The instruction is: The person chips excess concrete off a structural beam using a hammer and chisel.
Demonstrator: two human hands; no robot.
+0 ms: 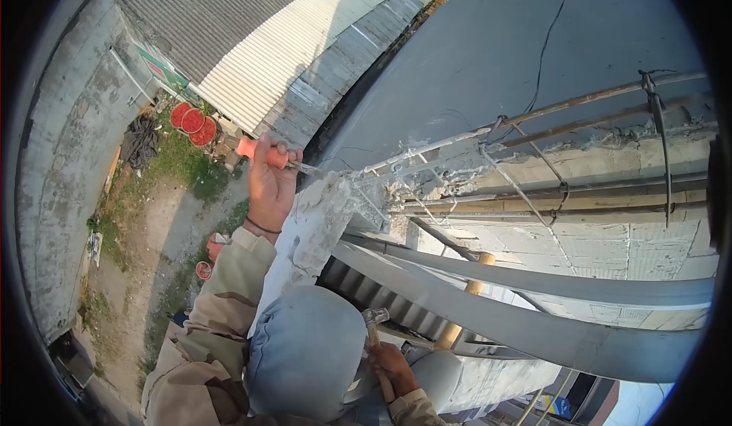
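My left hand (272,186) is closed around the orange handle of a chisel (263,154). Its metal shank points right, the tip close to the broken concrete edge (333,190) at the top of a pale wall. Low in the view, my right hand (394,366) grips the wooden handle of a hammer (376,317), whose metal head sits beside my grey-clad knee (309,350). Bare steel reinforcing bars (518,113) with tied stirrups run rightward out of the chipped concrete.
Curved grey metal beams (526,293) cross beneath the bars, near a bamboo pole (461,304). Far below on the left lies a yard with red baskets (193,123) and a concrete wall (61,152). A corrugated roof (263,60) spreads beyond my left hand.
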